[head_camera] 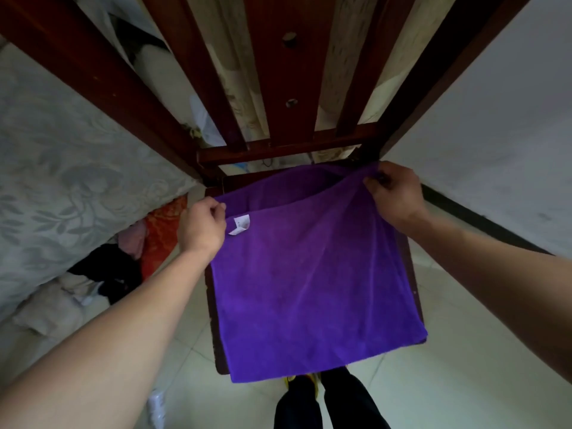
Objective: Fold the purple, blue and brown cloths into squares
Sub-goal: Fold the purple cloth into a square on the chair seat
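A purple cloth (309, 280) lies folded in two layers over the seat of a dark wooden chair (213, 298), covering nearly all of it. A small white label (240, 224) shows near its far left corner. My left hand (202, 227) pinches the far left corner of the top layer. My right hand (394, 196) pinches the far right corner and lifts it slightly off the lower layer. No blue or brown cloth is in view.
The chair's slatted backrest (288, 88) rises straight ahead. A bed with a pale patterned cover (62, 181) stands to the left, with a pile of clothes (117, 267) on the floor beside it. A white wall (495, 134) runs on the right. My feet (325, 397) stand on tiles.
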`<state>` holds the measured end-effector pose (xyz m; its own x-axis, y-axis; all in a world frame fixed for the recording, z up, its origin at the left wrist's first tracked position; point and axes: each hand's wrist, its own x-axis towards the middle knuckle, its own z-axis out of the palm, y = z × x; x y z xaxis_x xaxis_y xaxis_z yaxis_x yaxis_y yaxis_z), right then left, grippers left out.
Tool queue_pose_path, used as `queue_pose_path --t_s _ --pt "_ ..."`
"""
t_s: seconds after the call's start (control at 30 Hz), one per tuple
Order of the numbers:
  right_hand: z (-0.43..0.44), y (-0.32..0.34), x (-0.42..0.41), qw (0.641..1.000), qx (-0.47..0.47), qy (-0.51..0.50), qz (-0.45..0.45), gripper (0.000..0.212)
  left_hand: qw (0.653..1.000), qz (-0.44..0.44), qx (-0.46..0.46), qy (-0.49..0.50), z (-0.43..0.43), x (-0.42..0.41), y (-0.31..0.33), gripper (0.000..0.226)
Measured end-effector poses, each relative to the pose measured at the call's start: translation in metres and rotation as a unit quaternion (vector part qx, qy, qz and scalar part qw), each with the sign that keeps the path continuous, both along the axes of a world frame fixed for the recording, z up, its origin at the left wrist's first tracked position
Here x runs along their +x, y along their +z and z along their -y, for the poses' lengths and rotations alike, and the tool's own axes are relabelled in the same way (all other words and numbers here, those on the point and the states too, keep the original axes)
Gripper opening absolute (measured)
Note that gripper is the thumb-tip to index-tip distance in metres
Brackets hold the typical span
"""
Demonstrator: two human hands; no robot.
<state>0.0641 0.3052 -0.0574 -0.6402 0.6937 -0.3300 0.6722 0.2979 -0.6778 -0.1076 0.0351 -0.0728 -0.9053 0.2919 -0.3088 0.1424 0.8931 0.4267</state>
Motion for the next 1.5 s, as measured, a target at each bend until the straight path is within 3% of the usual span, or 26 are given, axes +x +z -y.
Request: queue_pose_path --t_s 0.1,0.2,0.33,0.5,0.6,0.7,0.8,1.0,1.17,1.3,1.4,1.5 --pt "-0.010 -0.003 -0.005 0.999 -0.011 -0.041 -0.004 0.025 0.997 0.072 0.016 -0.019 -0.001 -0.001 0.003 0.019" --pt "-0.013 -0.004 -0.003 0.999 0.013 -0.021 0.021 0.024 0.990 0.085 -0.042 -0.104 0.005 0.000 0.004 0.019" --pt "-0.012 -0.005 0.006 0.996 0.050 0.062 0.039 0.018 0.981 0.038 -0.068 -0.178 0.014 -0.004 0.004 0.012" --pt "-0.008 -0.010 -0.002 0.982 0.155 0.104 0.033 0.016 0.983 -0.088 -0.014 -0.160 0.001 -0.016 0.002 0.014" --pt "-0.005 -0.014 -0.007 0.945 0.262 0.196 0.028 0.018 0.978 -0.101 -0.030 -0.180 -0.006 -0.016 -0.005 0.018" --pt "-0.005 -0.018 -0.016 0.915 0.301 0.259 0.067 0.020 0.972 -0.106 -0.049 -0.204 -0.003 -0.012 -0.009 0.022" --pt "-0.009 -0.014 -0.024 0.921 0.295 0.226 0.114 0.024 0.974 -0.100 -0.037 -0.200 -0.002 -0.014 -0.008 0.020" --pt "-0.011 0.001 -0.010 0.953 0.233 0.192 0.024 0.022 0.992 -0.035 -0.007 -0.125 0.001 -0.018 0.010 0.013" --pt "-0.002 0.003 -0.017 0.913 0.259 0.308 0.070 0.023 0.998 0.008 0.032 -0.058 0.006 -0.017 0.023 0.010" --pt "0.006 -0.004 -0.039 0.900 0.283 0.324 0.068 0.028 0.997 0.005 0.052 -0.056 0.012 -0.018 0.023 0.010" --pt "0.005 -0.007 -0.046 0.913 0.288 0.269 0.102 0.032 0.996 -0.010 0.065 -0.060 0.016 -0.018 0.020 0.012" --pt "0.002 0.000 -0.035 0.945 0.259 0.191 0.060 0.030 0.995 -0.009 0.079 -0.067 0.019 -0.017 0.022 0.011"
